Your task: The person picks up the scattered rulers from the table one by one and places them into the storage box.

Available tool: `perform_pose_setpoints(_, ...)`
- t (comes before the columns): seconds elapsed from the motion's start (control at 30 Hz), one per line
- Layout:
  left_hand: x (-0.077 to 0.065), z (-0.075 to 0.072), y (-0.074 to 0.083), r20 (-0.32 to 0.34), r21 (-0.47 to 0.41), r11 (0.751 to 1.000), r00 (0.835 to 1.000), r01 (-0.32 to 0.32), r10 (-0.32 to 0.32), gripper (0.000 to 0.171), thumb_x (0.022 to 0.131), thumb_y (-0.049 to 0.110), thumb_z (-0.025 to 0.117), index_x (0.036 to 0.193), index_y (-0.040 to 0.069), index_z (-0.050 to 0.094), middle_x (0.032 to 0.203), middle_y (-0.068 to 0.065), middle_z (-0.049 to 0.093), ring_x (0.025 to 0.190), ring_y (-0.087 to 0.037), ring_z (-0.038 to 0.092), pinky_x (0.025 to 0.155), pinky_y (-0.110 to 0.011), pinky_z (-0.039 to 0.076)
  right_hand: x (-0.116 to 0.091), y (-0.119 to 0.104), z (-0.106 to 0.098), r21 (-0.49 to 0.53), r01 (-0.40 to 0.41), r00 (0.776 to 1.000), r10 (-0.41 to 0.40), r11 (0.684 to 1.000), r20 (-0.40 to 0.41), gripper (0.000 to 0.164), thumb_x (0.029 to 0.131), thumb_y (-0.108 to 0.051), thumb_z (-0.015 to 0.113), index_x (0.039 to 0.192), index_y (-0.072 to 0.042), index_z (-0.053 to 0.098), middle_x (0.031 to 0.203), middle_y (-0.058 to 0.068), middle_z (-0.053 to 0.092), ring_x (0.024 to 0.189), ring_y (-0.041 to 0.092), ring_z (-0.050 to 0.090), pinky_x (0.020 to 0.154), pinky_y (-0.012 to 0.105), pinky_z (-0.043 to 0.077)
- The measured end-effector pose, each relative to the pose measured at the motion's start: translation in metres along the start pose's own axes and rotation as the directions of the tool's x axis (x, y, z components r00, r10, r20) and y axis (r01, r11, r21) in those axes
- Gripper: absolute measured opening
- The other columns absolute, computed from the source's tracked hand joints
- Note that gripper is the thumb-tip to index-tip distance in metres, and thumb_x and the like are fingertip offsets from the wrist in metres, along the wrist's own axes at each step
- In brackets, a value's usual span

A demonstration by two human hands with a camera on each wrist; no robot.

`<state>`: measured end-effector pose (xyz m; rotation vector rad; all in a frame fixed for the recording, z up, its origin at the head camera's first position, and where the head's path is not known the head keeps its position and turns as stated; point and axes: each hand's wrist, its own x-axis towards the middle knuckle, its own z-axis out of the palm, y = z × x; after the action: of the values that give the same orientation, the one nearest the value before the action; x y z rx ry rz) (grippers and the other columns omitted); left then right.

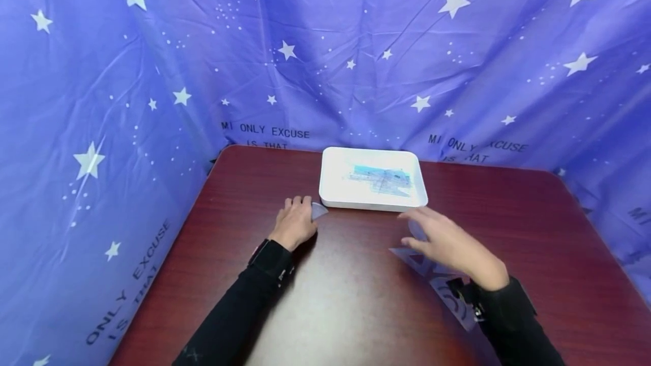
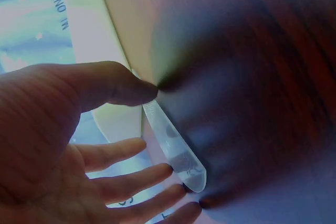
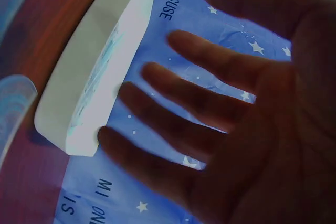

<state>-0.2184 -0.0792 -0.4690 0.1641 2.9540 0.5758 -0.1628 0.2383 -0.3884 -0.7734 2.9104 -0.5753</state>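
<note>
My left hand (image 1: 296,223) rests on the table by the near left corner of a white tray (image 1: 351,204). Under it lies a small clear plastic piece with a rounded edge (image 1: 319,210), mostly hidden by the hand. In the left wrist view the thumb touches one end of that clear piece (image 2: 176,156), and the fingertips lie along its other end. My right hand (image 1: 447,240) hovers with fingers spread near the tray's front right corner, holding nothing. Below it lie a clear set square (image 1: 455,301) and a rounded clear piece (image 1: 417,230), both partly covered.
Inside the tray, several clear and bluish plastic pieces (image 1: 381,178) overlap; their kinds are hard to tell. The dark red wooden table (image 1: 325,298) reflects light at its middle. A purple curtain (image 1: 356,44) with stars hangs behind and beside it.
</note>
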Motion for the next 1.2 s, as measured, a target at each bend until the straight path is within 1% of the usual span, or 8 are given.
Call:
perform_pose_setpoints(0.17, 0.003, 0.002, -0.001, -0.048, -0.008, 0.999, 0.998, -0.033, 0.032, 0.051, 0.087, 0.005, 0.077, 0.135, 0.0, 0.059, 0.127, -0.022, 0.064, 0.118, -0.04, 0.056, 0.1, -0.057, 0.054, -0.018, -0.005, 0.011, 0.018, -0.071, 0.991, 0.068, 0.997, 0.116, 0.051, 0.098, -0.025, 0.08, 0.142, -0.004, 0.064, 0.15, 0.03, 0.057, 0.139, 0.05, 0.056, 0.106, 0.067, 0.051)
perform_pose_setpoints(0.3, 0.006, 0.006, -0.004, -0.086, 0.004, 0.997, 0.994, -0.072, 0.072, 0.048, 0.082, 0.003, 0.077, 0.127, 0.001, 0.061, 0.117, -0.021, 0.065, 0.11, -0.039, 0.057, 0.092, -0.056, 0.056, -0.025, -0.006, 0.016, 0.044, -0.08, 0.989, 0.074, 0.996, 0.131, 0.052, 0.097, -0.026, 0.081, 0.142, -0.005, 0.064, 0.15, 0.029, 0.058, 0.14, 0.049, 0.056, 0.106, 0.064, 0.053)
perform_pose_setpoints(0.6, -0.005, -0.004, 0.003, -0.017, 0.002, 0.995, 0.995, -0.096, 0.096, 0.043, 0.08, 0.015, 0.088, 0.115, 0.001, 0.067, 0.108, -0.015, 0.064, 0.102, -0.032, 0.057, 0.086, -0.048, 0.058, -0.029, -0.005, 0.018, 0.066, -0.055, 0.991, 0.046, 0.996, 0.123, 0.05, 0.098, -0.028, 0.08, 0.14, -0.006, 0.065, 0.14, 0.017, 0.067, 0.133, 0.041, 0.063, 0.103, 0.059, 0.056)
perform_pose_setpoints(0.77, -0.02, -0.01, 0.018, -0.014, -0.007, 0.986, 0.986, -0.166, 0.166, 0.05, 0.088, 0.031, 0.088, 0.123, 0.001, 0.068, 0.108, -0.013, 0.064, 0.102, -0.03, 0.056, 0.084, -0.045, 0.057, -0.026, -0.009, 0.018, 0.074, -0.03, 0.995, 0.023, 0.997, 0.095, 0.046, 0.1, -0.026, 0.078, 0.14, -0.007, 0.065, 0.138, 0.012, 0.068, 0.132, 0.037, 0.065, 0.104, 0.056, 0.056)
perform_pose_setpoints(0.87, -0.033, -0.014, 0.03, -0.036, 0.001, 0.973, 0.972, -0.233, 0.233, 0.054, 0.089, 0.031, 0.086, 0.129, 0.002, 0.067, 0.111, -0.015, 0.065, 0.102, -0.031, 0.057, 0.085, -0.046, 0.058, -0.022, -0.014, 0.017, 0.085, -0.012, 0.998, 0.007, 0.996, 0.065, 0.047, 0.101, -0.024, 0.076, 0.143, -0.007, 0.064, 0.139, 0.012, 0.068, 0.131, 0.036, 0.065, 0.105, 0.056, 0.055)
perform_pose_setpoints(1.0, -0.049, -0.015, 0.044, -0.067, 0.02, 0.947, 0.945, -0.321, 0.321, 0.064, 0.084, 0.018, 0.085, 0.141, 0.003, 0.061, 0.123, -0.017, 0.066, 0.106, -0.033, 0.061, 0.089, -0.045, 0.061, -0.016, -0.02, 0.019, 0.097, 0.025, 1.0, -0.023, 0.995, -0.019, 0.048, 0.101, -0.02, 0.075, 0.145, -0.004, 0.062, 0.139, 0.016, 0.069, 0.125, 0.035, 0.069, 0.102, 0.055, 0.057)
perform_pose_setpoints(1.1, -0.058, -0.011, 0.055, -0.093, 0.05, 0.921, 0.916, -0.387, 0.39, 0.071, 0.084, 0.017, 0.085, 0.147, 0.002, 0.056, 0.127, -0.017, 0.066, 0.11, -0.034, 0.064, 0.092, -0.044, 0.062, -0.009, -0.026, 0.023, 0.132, 0.05, 0.996, -0.04, 0.99, -0.078, 0.047, 0.1, -0.015, 0.076, 0.143, -0.001, 0.062, 0.135, 0.019, 0.071, 0.116, 0.034, 0.073, 0.097, 0.053, 0.061)
perform_pose_setpoints(1.2, -0.066, -0.006, 0.064, -0.115, 0.097, 0.888, 0.881, -0.45, 0.459, 0.073, 0.084, 0.017, 0.085, 0.149, 0.001, 0.054, 0.124, -0.015, 0.067, 0.109, -0.031, 0.065, 0.095, -0.042, 0.061, -0.002, -0.033, 0.027, 0.21, 0.06, 0.996, -0.043, 0.976, -0.084, 0.045, 0.1, -0.011, 0.075, 0.141, 0.001, 0.063, 0.13, 0.02, 0.072, 0.11, 0.032, 0.076, 0.092, 0.049, 0.064)
